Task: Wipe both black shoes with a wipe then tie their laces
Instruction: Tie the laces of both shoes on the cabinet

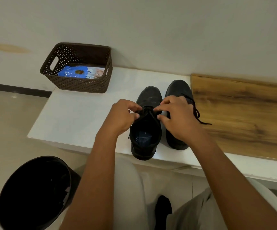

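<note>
Two black shoes stand side by side on the white table [78, 117], toes pointing away from me. Over the left shoe [146, 128] both my hands work at its black laces [148, 111]. My left hand [123, 116] pinches a lace end on the left side. My right hand [177, 116] pinches the lace on the right side and partly covers the right shoe [178, 90]. The right shoe's laces [196, 113] lie loose, trailing onto the wooden board.
A brown woven basket [78, 83] at the table's back left holds a blue wipe packet [74, 73]. A wooden board [244, 113] covers the table's right part. A black bin [33, 193] stands on the floor at lower left. My knees are below the table edge.
</note>
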### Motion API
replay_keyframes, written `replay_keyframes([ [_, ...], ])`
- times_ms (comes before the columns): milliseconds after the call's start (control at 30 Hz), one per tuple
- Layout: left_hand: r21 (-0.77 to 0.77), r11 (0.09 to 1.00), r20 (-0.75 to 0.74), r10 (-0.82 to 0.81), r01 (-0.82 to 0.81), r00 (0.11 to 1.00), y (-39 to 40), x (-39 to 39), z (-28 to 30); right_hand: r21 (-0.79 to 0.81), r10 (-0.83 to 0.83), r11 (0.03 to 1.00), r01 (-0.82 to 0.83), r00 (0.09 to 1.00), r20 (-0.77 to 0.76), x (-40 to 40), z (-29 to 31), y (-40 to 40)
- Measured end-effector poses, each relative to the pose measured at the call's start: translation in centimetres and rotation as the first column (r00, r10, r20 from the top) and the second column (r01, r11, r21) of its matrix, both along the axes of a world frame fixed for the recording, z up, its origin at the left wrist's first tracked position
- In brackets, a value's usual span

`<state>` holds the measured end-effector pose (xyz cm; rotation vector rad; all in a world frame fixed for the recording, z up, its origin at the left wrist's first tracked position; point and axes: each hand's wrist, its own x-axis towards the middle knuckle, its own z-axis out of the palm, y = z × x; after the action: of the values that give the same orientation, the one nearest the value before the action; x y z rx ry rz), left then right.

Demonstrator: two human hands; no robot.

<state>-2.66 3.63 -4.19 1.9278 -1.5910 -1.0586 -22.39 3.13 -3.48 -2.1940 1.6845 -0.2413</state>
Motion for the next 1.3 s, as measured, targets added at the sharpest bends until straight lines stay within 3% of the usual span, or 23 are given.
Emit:
replay_keyframes([
  [300, -0.130, 0.988, 0.046, 0.089, -0.082, 0.995, -0.3, 0.4, 0.1, 0.005, -0.055, 0.998, 0.055, 0.997, 0.053, -0.2, 0.5, -0.2],
  [467, -0.138, 0.977, 0.040, 0.171, -0.164, 0.985, 0.0, 1.5, -0.1, 0.010, -0.089, 0.996, 0.089, 0.996, 0.017, -1.5, 0.5, -0.4],
  [800, -0.052, 0.993, 0.060, 0.112, -0.109, 0.992, 0.6, 1.5, 0.1, -0.043, -0.088, 0.995, 0.086, 0.995, -0.038, -2.0, 0.7, -0.3],
  [967, 0.056, 0.998, -0.049, -0.032, 0.034, 0.998, 0.8, 2.3, 3.0, 0.014, 0.015, 1.000, -0.018, 0.982, 0.189, -2.7, 1.8, 0.6],
  [1067, 0.078, 0.992, -0.211, -0.078, 0.096, 0.974, 1.1, 2.4, 5.4, 0.090, -0.027, 0.996, -0.017, 0.884, 0.467, -2.6, 3.4, 1.0],
  [1167, -0.052, 0.992, -0.395, -0.127, 0.116, 0.910, 1.2, 2.0, 7.5, 0.147, -0.084, 0.988, -0.039, 0.663, 0.744, -3.0, 5.0, 1.1],
  [1300, -0.225, 0.974, -0.522, -0.154, 0.039, 0.839, 1.0, 1.3, 9.2, 0.259, -0.202, 0.961, -0.096, 0.395, 0.896, -3.3, 5.8, 0.1],
])
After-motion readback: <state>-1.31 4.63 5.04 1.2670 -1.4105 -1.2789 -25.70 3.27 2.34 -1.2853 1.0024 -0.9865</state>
